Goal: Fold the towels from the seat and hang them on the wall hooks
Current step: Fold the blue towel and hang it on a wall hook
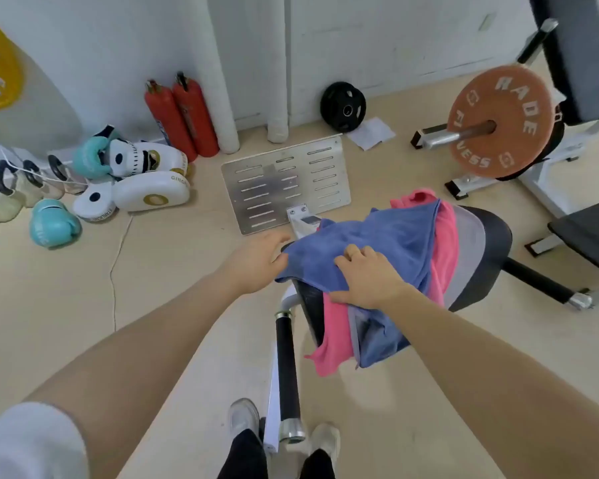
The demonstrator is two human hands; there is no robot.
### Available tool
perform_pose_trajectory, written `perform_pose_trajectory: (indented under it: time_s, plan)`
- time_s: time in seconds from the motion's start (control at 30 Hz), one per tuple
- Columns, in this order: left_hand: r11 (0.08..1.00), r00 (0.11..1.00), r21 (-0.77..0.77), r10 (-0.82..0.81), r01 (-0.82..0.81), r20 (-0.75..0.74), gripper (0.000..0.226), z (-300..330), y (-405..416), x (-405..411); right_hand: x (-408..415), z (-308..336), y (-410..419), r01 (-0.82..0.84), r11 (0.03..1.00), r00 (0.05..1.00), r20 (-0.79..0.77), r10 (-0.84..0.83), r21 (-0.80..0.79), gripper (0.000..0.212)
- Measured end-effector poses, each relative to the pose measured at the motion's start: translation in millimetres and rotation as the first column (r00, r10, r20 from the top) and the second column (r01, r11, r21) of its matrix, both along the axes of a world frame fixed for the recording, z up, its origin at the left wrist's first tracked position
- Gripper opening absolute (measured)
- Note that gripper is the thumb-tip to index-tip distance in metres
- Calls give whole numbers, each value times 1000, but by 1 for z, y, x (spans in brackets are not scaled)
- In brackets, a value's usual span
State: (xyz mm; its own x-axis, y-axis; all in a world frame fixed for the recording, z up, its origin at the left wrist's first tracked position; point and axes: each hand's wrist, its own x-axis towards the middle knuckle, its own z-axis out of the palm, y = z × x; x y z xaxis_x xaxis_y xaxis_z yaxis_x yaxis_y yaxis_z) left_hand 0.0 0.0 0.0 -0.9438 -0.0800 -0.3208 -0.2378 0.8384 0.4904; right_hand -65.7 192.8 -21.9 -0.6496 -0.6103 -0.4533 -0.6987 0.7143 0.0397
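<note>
A blue towel (391,236) lies on top of a pile on the black padded seat (491,243) of a gym machine. Under it are a pink towel (446,243) and a grey towel (467,236), both hanging over the seat's near edge. My right hand (367,274) lies on the blue towel near its front, fingers curled into the cloth. My left hand (256,261) is at the towel's left corner, its fingertips pinching the edge. No wall hooks are in view.
A metal foot plate (287,183) lies on the floor beyond the seat. Black handles (287,368) stick out below and right of it. An orange weight plate (502,121) on a bar stands right; boxing gloves (54,224), pads and two red extinguishers (180,115) left.
</note>
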Motion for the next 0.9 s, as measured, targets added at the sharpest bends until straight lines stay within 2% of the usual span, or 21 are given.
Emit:
perform_pose_trajectory:
  time_s: [0.1,0.13,0.2,0.27,0.3,0.37,0.47,0.5,0.57,0.7,0.8,0.9]
  plan:
    - [994,998,100,-40,35,46,38,-13,-5,-5,4,-9,-11,42,996,996,-84,-35,83,84]
    - [991,995,116,-70,61,74,38,-15,-6,-6,8,-12,-15,58,993,989,-139,-43,105,86]
    - [983,988,166,-104,84,116,38,-19,-11,-11,11,-30,-16,127,992,961,-249,-123,-1,59]
    - [970,983,215,-139,111,116,41,-13,-15,-17,11,-37,-20,118,991,946,-297,-132,-63,30]
    - [963,980,239,-153,120,125,43,-9,-16,-20,10,-33,-23,126,990,944,-299,-141,-70,24]
    - [954,974,264,-184,144,132,47,3,-18,-27,9,-11,-33,176,982,932,-311,-187,-65,29]
    - [937,970,292,-226,192,88,43,28,-17,-38,-13,23,-38,432,879,887,-81,-455,-203,18]
    - [931,972,301,-230,205,49,41,36,-17,-41,-23,34,-41,502,834,860,31,-510,-230,16]
    - [925,975,316,-220,213,-13,37,49,-17,-46,-41,57,-47,541,754,832,104,-546,-372,17]
    - [904,987,399,-118,154,-112,41,68,-12,-58,-70,109,-57,510,611,851,255,-458,-606,26]
    - [855,981,517,74,32,-182,36,85,2,-72,-81,144,-62,521,495,853,401,-334,-696,28]
    - [783,919,613,312,-104,-243,23,105,24,-87,-94,160,-57,554,398,830,525,-190,-731,19]
